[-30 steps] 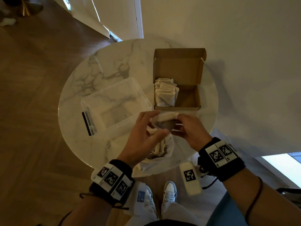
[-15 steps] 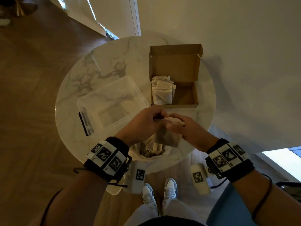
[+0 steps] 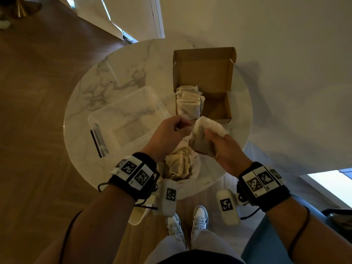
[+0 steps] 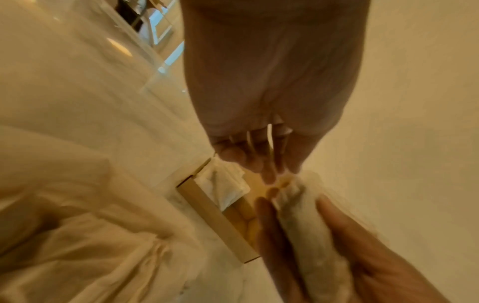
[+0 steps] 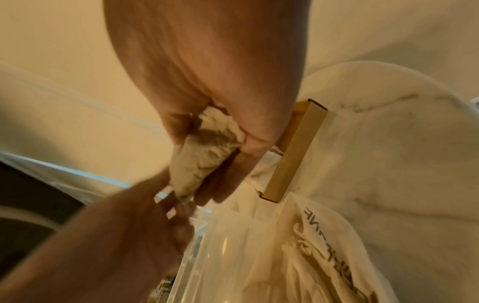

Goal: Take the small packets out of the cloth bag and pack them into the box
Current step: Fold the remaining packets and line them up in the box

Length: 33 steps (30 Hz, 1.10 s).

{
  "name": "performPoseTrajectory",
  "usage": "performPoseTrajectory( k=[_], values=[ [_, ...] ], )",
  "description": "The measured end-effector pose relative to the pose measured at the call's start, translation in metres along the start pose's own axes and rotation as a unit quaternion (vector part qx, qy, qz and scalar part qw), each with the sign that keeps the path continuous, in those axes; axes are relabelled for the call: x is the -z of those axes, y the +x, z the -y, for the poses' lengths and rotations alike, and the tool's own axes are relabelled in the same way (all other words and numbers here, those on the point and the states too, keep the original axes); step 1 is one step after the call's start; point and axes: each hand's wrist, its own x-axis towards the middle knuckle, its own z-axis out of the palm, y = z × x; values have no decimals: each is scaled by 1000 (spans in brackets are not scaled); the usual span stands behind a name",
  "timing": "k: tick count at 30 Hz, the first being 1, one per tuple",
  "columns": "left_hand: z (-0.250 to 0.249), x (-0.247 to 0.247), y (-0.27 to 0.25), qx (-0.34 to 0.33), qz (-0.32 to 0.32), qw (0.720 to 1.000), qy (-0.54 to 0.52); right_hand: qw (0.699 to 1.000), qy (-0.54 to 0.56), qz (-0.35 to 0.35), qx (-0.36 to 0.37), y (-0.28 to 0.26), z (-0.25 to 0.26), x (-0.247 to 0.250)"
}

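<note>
Cloth bag (image 3: 182,164) slumped at the near edge of the round marble table (image 3: 118,73), mouth open, more packets apparently inside (contents too crumpled to count); just beyond it, above the tabletop, the right hand (image 3: 224,149) grips one small packet (image 3: 204,136) across its middle, thumb one side, fingers the other; left hand (image 3: 167,136) has thumb and fingertips pressed together, pinching the packet's upper corner; packet reads soft, light, crinkly, filled with something loose, so it should squash rather than slide; best taken by the flat faces, not the thin sealed edge, which may tear or fold; clear plastic tub (image 3: 125,119) toward the left edge; cardboard box (image 3: 203,86) toward the far edge, lid flap upright, a row of packets (image 3: 188,103) standing in its left half, right half bare; judged next: stand this one beside the row.
</note>
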Motion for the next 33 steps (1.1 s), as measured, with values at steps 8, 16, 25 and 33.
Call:
performPoseTrajectory(
  k=[8, 16, 25, 33],
  values=[
    [76, -46, -31, 53, 85, 915, 390, 995, -49, -89, -7, -2, -4, 19],
    [86, -55, -37, 11, -8, 930, 366, 991, -12, -128, -40, 2, -1, 19],
    [47, -6, -44, 90, -66, 974, -195, 983, -63, -133, -109, -5, -19, 4],
    [36, -3, -36, 79, -67, 972, -212, 970, 91, -63, -215, -10, -32, -31]
  ],
)
